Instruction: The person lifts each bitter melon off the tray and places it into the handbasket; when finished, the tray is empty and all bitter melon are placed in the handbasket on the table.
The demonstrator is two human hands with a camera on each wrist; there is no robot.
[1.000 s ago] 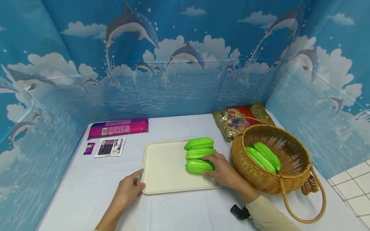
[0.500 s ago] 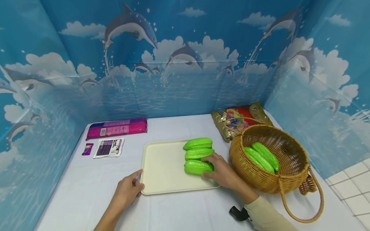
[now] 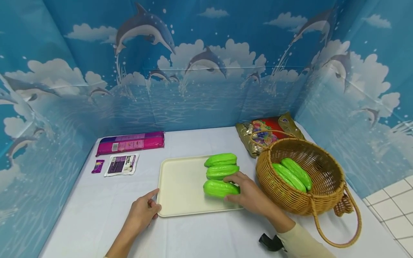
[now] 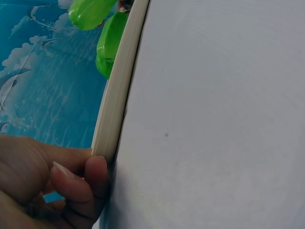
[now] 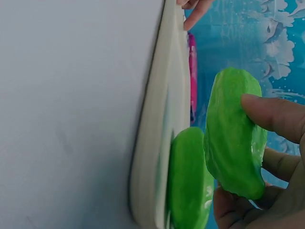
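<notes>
My right hand (image 3: 246,191) holds the front one of three glossy green cucumber-like vegetables. In the right wrist view, that cucumber-like vegetable (image 5: 233,129) is tilted up between thumb and fingers, above another green one (image 5: 188,176) lying in the tray. The other two, the middle one (image 3: 222,172) and the back one (image 3: 221,159), lie side by side at the right end of the cream tray (image 3: 180,186). At the tray's front left corner, my left hand (image 3: 142,213) grips the rim with thumb and index finger; its other fingers are curled.
A wicker basket (image 3: 274,193) with two more green cucumber-like vegetables (image 3: 296,173) stands at the right. Behind it lies a gold and red bag (image 3: 274,129). A pink packet (image 3: 132,143), a white sachet (image 3: 122,165) and a small purple wrapper (image 3: 98,166) lie at the left.
My right hand has lifted the front green cucumber-like vegetable and shifted it slightly left, away from the middle one. My left hand stays at the tray corner.
</notes>
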